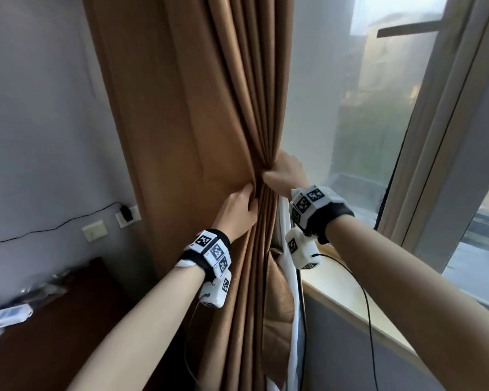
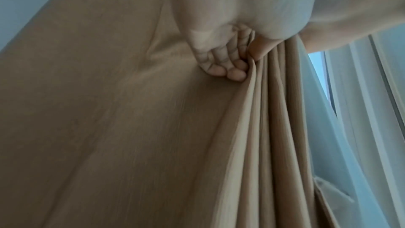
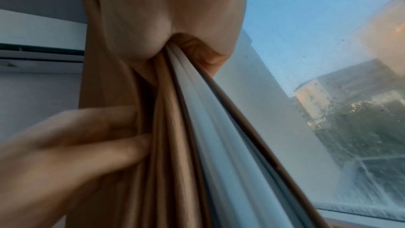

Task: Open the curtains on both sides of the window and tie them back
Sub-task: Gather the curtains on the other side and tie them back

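At the left side of the window, the long brown fabric curtain (image 1: 209, 114) stands drawn back and bunched into pleats, glass exposed beside it. Right hand (image 1: 284, 173) has its fingers clamped round the gathered folds; left hand (image 1: 237, 214) presses against the cloth just below, fingers (image 2: 219, 63) curled into a fold. No tie-back is visible or fastened. Judgement: opening done on this side, tying outstanding; the other curtain is out of view.
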`<action>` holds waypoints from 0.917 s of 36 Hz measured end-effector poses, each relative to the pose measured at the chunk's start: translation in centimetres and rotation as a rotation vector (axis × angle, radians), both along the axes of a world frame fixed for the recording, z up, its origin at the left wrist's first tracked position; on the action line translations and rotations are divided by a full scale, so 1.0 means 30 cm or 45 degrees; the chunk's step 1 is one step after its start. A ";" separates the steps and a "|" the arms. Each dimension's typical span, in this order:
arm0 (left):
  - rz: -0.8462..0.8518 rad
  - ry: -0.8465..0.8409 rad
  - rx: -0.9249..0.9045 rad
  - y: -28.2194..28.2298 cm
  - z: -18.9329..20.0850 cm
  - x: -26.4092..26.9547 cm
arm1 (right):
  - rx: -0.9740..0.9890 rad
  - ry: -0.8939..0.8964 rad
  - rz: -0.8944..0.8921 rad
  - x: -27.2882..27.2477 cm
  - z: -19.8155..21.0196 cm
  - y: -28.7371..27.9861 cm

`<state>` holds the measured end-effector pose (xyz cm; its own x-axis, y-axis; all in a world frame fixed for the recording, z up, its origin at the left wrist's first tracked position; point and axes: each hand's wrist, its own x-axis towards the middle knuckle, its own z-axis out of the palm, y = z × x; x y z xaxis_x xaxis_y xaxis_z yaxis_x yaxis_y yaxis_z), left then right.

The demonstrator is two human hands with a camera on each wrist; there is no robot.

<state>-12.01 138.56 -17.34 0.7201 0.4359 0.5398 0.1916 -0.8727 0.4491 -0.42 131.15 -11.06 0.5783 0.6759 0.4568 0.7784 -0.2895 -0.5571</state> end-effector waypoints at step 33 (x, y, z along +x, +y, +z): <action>0.815 -0.315 -0.271 0.561 0.021 -0.198 | 0.127 0.079 0.018 0.056 -0.026 0.030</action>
<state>-17.95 155.41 -16.70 0.1554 0.8460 0.5100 0.5073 -0.5113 0.6936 1.28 132.05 -11.85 0.5982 0.6372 0.4859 0.7451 -0.2192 -0.6299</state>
